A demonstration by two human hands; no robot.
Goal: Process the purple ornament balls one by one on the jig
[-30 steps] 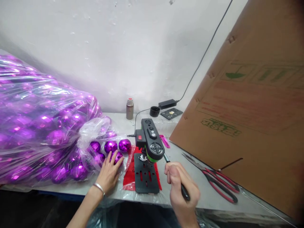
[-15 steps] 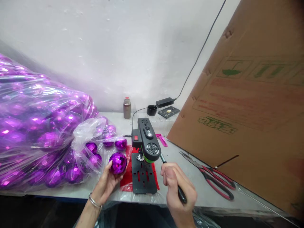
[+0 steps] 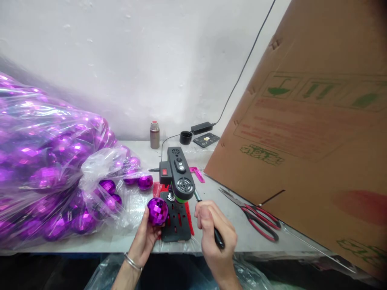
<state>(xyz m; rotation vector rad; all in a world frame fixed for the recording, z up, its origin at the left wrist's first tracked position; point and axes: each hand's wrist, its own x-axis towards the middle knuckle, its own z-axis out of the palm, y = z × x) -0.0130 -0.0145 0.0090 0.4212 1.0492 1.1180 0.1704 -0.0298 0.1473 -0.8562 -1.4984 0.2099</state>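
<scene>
A shiny purple faceted ball (image 3: 157,211) is held by my left hand (image 3: 146,235), thumb on its left side and fingers beneath it. The ball overlaps the left edge of a black slotted base plate (image 3: 177,234). Over that plate stands a black machine head (image 3: 180,173) with round grilles, a red switch on its side box and a green ring below. My right hand (image 3: 216,233) is wrapped round the black grip of a screwdriver-like lever (image 3: 219,238), whose metal shaft runs up to the machine head. A red sheet (image 3: 189,217) shows under the plate.
A clear bag of purple balls (image 3: 45,173) fills the left. Large red-handled scissors (image 3: 254,217) lie at right, before a leaning cardboard box (image 3: 290,133). Behind are a flask (image 3: 155,136), black cup (image 3: 185,137), power adapter (image 3: 202,128) and pink plastic piece (image 3: 197,174).
My left hand has brought the purple ball rightward, from beside the machine to over the base plate's left edge. The right hand keeps its hold on the lever. The whole view has shifted slightly.
</scene>
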